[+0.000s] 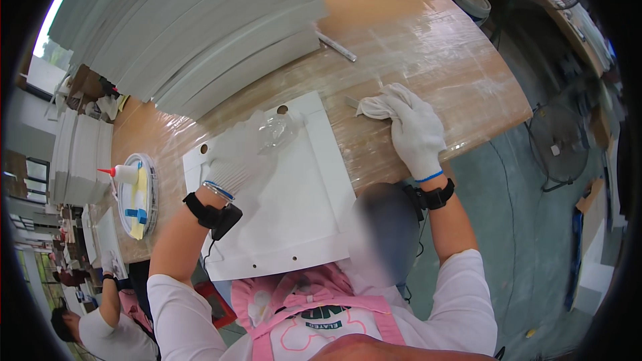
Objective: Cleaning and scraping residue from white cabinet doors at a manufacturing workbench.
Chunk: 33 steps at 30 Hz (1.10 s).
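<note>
My left hand (235, 155), in a white knit glove, is smeared by motion over a white panel (294, 207). A crumpled piece of clear plastic (277, 132) shows at its fingertips; whether the fingers grip it is unclear. The panel has round holes along its far and near edges, and its near edge lies close to my body. To the right, my gloved right hand (418, 130) is closed on a bunched white cloth (378, 105) over the tabletop. A small flat grey tip (351, 101) sticks out beside the cloth; its kind is hidden.
A tall stack of white panels (194, 20) stands at the far left of the table (455, 60). A thin grey strip (338, 47) lies beside it. At left, a round tub (148, 190) bears a red-tipped glue bottle (125, 174). A co-worker (114, 327) works lower left.
</note>
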Motion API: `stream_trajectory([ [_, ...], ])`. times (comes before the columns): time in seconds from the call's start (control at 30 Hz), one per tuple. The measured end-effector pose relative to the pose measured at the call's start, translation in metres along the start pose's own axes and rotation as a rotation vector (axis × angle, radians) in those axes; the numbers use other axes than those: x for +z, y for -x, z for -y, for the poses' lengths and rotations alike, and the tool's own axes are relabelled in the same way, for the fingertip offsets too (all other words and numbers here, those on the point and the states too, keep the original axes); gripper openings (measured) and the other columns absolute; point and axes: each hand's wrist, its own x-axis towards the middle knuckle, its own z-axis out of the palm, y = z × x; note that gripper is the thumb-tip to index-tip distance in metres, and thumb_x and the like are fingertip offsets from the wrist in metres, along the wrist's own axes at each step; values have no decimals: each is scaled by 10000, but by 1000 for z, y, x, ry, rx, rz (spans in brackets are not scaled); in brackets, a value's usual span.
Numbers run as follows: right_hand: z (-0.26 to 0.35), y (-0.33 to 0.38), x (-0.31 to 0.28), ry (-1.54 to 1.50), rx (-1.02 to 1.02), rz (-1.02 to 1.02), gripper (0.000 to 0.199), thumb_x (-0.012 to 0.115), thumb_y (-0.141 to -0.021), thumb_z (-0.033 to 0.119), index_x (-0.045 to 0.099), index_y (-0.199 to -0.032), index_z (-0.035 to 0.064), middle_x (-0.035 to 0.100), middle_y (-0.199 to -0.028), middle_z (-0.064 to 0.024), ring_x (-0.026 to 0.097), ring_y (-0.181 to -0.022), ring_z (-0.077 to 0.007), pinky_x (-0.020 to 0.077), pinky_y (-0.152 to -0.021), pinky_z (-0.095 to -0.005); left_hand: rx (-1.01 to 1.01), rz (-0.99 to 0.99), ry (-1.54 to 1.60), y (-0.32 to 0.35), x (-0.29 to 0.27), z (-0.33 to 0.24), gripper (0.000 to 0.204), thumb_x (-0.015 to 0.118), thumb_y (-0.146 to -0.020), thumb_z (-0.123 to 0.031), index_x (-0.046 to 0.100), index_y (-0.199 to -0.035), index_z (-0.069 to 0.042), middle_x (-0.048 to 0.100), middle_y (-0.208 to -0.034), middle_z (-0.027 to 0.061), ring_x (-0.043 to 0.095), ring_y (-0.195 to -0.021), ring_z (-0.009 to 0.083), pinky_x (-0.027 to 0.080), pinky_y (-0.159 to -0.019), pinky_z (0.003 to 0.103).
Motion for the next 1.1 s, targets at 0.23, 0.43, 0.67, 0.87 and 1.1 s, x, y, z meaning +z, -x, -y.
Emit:
stream_trajectory([
  [0.23,7,0,0,29,-18,6,273,646,-884,162,734,-1142,172,647,-1315,-53,650,-1053,-309,531,-907,-407,-281,-426,505,51,12,103,637,792,-782,-258,493,-1309,-64,623,-1152,162,629,-1036,325,525,-865,406],
  [0.43,6,2,0,12,-19,-13,240,618,-897,132,745,-1099,113,653,-1300,-74,638,-1091,-314,514,-935,-399,-582,-701,744,84,13,206,755,837,-756,-250,430,-1341,2,575,-1255,161,575,-1158,258,493,-956,383],
  [0.67,106,-16,-11,-69,-107,146,292,555,-920,131,657,-1190,88,671,-1183,-144,625,-1072,-353,510,-914,-435,-592,-787,899,150,72,273,824,838,-785,-252,397,-1426,22,550,-1319,175,551,-1202,288,464,-1008,379],
  [0.87,107,6,21,78,-194,410,455,559,-906,137,516,-1352,54,661,-1076,-167,621,-1046,-358,519,-831,-452,-169,-174,685,215,42,77,825,808,-801,-300,408,-1459,-4,491,-1413,229,473,-1316,374,353,-1139,456],
  [1.1,138,19,51,435,-468,310,348,482,-959,174,563,-1265,29,633,-1080,-166,607,-1041,-331,526,-799,-453,208,-167,117,243,67,28,464,561,-802,-119,622,-1261,-99,536,-1365,220,463,-1280,478,276,-1121,678],
])
